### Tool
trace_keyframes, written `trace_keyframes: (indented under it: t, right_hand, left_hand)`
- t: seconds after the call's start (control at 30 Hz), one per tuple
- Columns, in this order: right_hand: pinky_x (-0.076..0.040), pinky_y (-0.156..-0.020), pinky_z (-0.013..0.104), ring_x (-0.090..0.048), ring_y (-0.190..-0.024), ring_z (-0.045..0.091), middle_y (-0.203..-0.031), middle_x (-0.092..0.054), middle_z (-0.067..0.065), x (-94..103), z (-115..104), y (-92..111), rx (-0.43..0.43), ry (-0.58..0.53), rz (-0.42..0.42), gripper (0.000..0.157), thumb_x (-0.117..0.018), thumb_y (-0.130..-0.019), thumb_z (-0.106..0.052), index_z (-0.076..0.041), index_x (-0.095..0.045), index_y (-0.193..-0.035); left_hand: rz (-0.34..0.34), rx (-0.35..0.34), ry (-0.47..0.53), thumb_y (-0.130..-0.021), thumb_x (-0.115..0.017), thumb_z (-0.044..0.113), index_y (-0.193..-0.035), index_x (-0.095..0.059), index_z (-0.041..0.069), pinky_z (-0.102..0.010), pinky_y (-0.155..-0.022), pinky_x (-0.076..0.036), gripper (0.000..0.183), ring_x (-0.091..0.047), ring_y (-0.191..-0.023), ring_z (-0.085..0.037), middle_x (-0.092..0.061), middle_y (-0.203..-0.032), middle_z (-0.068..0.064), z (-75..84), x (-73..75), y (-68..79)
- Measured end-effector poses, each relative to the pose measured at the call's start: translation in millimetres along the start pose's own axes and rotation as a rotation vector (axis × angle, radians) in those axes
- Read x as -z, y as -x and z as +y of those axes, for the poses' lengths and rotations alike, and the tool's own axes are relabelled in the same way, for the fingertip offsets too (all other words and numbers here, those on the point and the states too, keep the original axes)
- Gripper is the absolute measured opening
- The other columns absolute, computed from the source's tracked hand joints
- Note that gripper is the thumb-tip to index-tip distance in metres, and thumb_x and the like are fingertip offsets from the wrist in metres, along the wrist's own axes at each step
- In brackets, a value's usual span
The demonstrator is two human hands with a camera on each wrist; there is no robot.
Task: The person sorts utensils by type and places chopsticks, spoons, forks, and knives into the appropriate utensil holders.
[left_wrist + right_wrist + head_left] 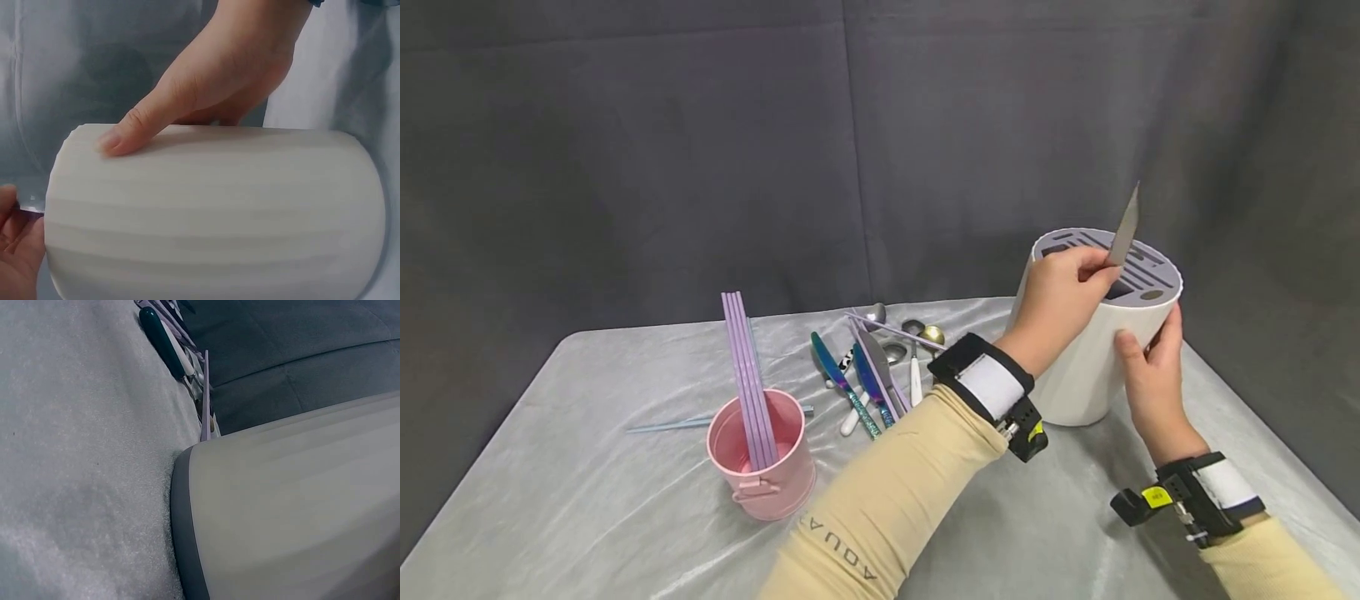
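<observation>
On the right of the head view stands a white knife block (pixel 1063 379) with a grey slotted top (pixel 1146 275). My left hand (pixel 1056 292) is over that top, pinching a silver knife (pixel 1125 229) between thumb and fingers; its pointed blade sticks up, and the handle is hidden. The right hand (pixel 1153 392) holds the block's side near the upper rim, its thumb on the ribbed wall. In the left wrist view, the right hand (pixel 212 81) also shows along the block (pixel 219 212). The right wrist view has the block's dark-edged base (pixel 187 531) on the cloth.
A pink bucket (pixel 793 492) at left holds lilac chopsticks (pixel 748 383). Pale blue chopsticks (pixel 670 425) lie behind it. Mid-table is a pile of knives with blue-green handles (pixel 838 375), several spoons (pixel 933 334) and more chopsticks. Grey curtain (pixel 700 150) hangs behind.
</observation>
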State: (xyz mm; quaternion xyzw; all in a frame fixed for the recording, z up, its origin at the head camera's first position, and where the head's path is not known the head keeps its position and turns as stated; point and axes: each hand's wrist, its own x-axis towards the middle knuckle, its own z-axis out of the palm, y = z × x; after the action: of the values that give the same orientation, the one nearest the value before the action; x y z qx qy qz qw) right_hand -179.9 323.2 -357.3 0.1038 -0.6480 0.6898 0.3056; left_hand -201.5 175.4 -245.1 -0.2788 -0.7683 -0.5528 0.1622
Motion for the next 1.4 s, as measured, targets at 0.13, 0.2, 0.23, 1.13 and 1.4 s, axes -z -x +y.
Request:
trace_keyframes:
  t: [0.13,0.2,0.23,1.13,1.4]
  right_hand:
    - [-0.039,-0.093,0.017,-0.037,-0.126,0.024,-0.140,-0.038,0.005,0.4,1,0,0.005,-0.014,-0.005,0.069,-0.062,-0.094,-0.018,-0.018,-0.023,-0.151]
    - [-0.038,-0.093,0.017,-0.036,-0.127,0.024,-0.141,-0.037,0.006,0.1,1,0,0.009,-0.027,-0.007,0.070,-0.063,-0.094,-0.018,-0.017,-0.023,-0.151]
    - [-0.038,-0.094,0.018,-0.036,-0.127,0.025,-0.141,-0.037,0.006,0.0,1,1,0.010,-0.034,-0.008,0.070,-0.063,-0.093,-0.018,-0.017,-0.023,-0.151]
    - [-0.035,-0.097,0.017,-0.030,-0.131,0.025,-0.145,-0.033,0.007,3.6,6,-7,0.050,-0.050,-0.014,0.074,-0.066,-0.092,-0.019,-0.014,-0.022,-0.152]
    - [-0.035,-0.097,0.016,-0.030,-0.131,0.024,-0.146,-0.033,0.007,3.3,6,-8,0.030,-0.037,0.000,0.073,-0.064,-0.093,-0.018,-0.015,-0.022,-0.152]
  left_hand:
    - [0.026,0.002,0.002,-0.089,-0.069,0.006,-0.099,-0.075,0.001,-0.004,-0.066,-0.042,0.012,-0.062,-0.075,0.002,-0.074,-0.093,-0.004,0.1,-1.0,1.2]
    - [0.028,0.000,-0.001,-0.089,-0.069,0.006,-0.099,-0.074,0.001,-0.003,-0.067,-0.042,0.012,-0.062,-0.076,0.001,-0.074,-0.093,-0.005,-0.1,-1.0,1.2]
    - [0.028,0.000,0.006,-0.089,-0.069,0.006,-0.099,-0.074,0.000,-0.003,-0.067,-0.042,0.012,-0.062,-0.076,0.001,-0.074,-0.094,-0.005,-0.1,-1.0,1.3]
    - [0.068,0.502,-0.316,-0.087,-0.064,0.002,-0.107,-0.065,-0.009,-0.037,-0.080,-0.051,0.023,-0.063,-0.095,-0.031,-0.065,-0.099,-0.019,-104.0,67.6,95.6]
    - [-0.013,0.524,-0.435,-0.087,-0.068,0.005,-0.089,-0.066,-0.008,-0.039,-0.075,-0.052,0.014,-0.066,-0.086,-0.033,-0.067,-0.088,-0.020,-122.6,66.8,106.2]
